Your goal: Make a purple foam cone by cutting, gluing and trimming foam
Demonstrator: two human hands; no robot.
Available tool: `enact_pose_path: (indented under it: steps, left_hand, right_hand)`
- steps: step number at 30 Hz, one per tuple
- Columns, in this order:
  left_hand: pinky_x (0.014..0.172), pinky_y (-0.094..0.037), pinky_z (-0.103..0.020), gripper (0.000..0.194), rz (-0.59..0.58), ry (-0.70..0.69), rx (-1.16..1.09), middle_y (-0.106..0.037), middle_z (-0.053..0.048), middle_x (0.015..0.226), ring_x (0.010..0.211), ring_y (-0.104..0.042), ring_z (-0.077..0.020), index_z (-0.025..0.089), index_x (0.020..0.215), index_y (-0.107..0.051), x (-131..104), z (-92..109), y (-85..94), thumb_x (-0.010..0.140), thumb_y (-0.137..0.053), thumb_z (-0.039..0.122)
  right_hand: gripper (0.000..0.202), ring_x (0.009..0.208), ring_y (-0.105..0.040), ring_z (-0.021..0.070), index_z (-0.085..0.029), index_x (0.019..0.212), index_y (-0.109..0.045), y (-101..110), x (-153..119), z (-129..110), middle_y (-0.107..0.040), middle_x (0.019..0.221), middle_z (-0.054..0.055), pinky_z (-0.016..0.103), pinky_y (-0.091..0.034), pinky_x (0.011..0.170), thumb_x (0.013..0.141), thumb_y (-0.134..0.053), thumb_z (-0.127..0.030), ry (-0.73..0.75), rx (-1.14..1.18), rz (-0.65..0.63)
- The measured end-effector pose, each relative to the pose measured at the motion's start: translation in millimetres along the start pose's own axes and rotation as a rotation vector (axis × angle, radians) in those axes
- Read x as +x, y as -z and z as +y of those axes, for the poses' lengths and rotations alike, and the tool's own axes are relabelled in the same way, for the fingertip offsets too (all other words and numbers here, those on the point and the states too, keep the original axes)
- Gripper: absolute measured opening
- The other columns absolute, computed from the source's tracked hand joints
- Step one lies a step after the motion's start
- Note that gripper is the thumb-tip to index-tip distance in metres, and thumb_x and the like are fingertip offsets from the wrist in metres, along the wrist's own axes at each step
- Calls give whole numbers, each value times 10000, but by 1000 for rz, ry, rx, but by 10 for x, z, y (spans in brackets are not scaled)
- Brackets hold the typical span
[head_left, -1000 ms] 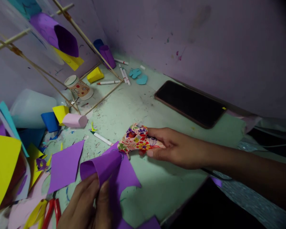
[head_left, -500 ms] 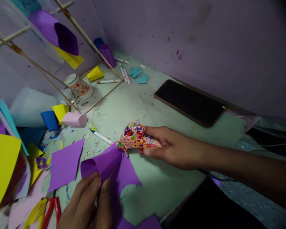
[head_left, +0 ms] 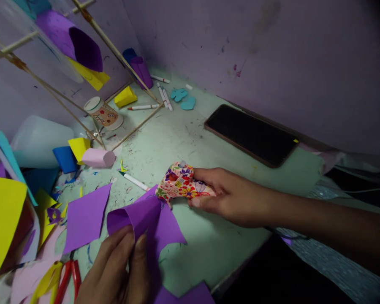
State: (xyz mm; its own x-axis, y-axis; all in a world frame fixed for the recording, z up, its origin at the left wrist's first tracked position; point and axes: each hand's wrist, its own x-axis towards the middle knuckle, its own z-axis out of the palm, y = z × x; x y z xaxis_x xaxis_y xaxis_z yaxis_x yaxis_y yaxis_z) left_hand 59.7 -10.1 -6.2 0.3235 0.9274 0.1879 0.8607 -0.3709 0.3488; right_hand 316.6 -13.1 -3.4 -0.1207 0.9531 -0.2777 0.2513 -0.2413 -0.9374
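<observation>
My left hand [head_left: 118, 266] pinches the edge of a purple paper [head_left: 142, 217], which is curled into a cone-like roll at the bottom centre. My right hand [head_left: 221, 192] is closed round the handle of a flower-patterned glue gun [head_left: 180, 181]. The tool's front end points down at the purple paper and meets or nearly meets it; its tip is hard to make out. Beside them a flat purple square [head_left: 88, 217] lies on the table. A white marker with a green tip [head_left: 134, 180] lies just behind the roll.
A stick frame [head_left: 139, 126] with hanging paper rolls stands at the back left, around a paper cup [head_left: 104, 114]. A phone [head_left: 251, 134] lies by the wall. Red-handled scissors or pliers [head_left: 68, 278], yellow sheets [head_left: 3, 223] and small paper rolls crowd the left side.
The whole view has shifted very slightly. Both hands keep their grips, and the glue gun and the purple roll stay almost in the same place.
</observation>
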Motion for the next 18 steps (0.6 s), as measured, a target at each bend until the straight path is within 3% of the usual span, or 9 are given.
enact_pose_path:
  steps: [6, 10, 14, 18]
  left_hand:
    - [599, -555, -266, 167, -91, -127, 40, -718, -63, 808, 709, -679, -191, 221, 803, -667, 91, -2, 51, 837, -540, 323]
    - [540, -507, -208, 115, 173, -243, 68, -693, -53, 728, 629, -652, -144, 181, 790, -663, 106, 74, -5, 827, -578, 248]
    - [548, -470, -172, 68, 227, -341, 71, -658, -52, 696, 602, -615, -103, 132, 770, -641, 78, 148, -62, 810, -614, 179]
    - [617, -465, -192, 63, 313, -293, 7, -646, -54, 752, 681, -610, -108, 127, 820, -630, 50, 192, -82, 779, -643, 81]
  right_hand:
    - [336, 676, -628, 184, -197, 1078, -655, -3, -30, 3, -717, 836, 35, 237, -470, 576, 748, -597, -191, -29, 16, -17]
    - [338, 706, -622, 180, -185, 1077, -656, 4, -59, 0, -715, 865, 40, 227, -458, 596, 742, -616, -210, -51, 12, -29]
    - [309, 712, -614, 180, -177, 1042, -664, 1, -75, 8, -709, 866, 42, 231, -451, 603, 739, -619, -217, -65, 8, -34]
    - [263, 711, -608, 178, -183, 990, -675, -11, -85, 17, -702, 829, 32, 232, -450, 607, 734, -620, -209, -48, -4, -25]
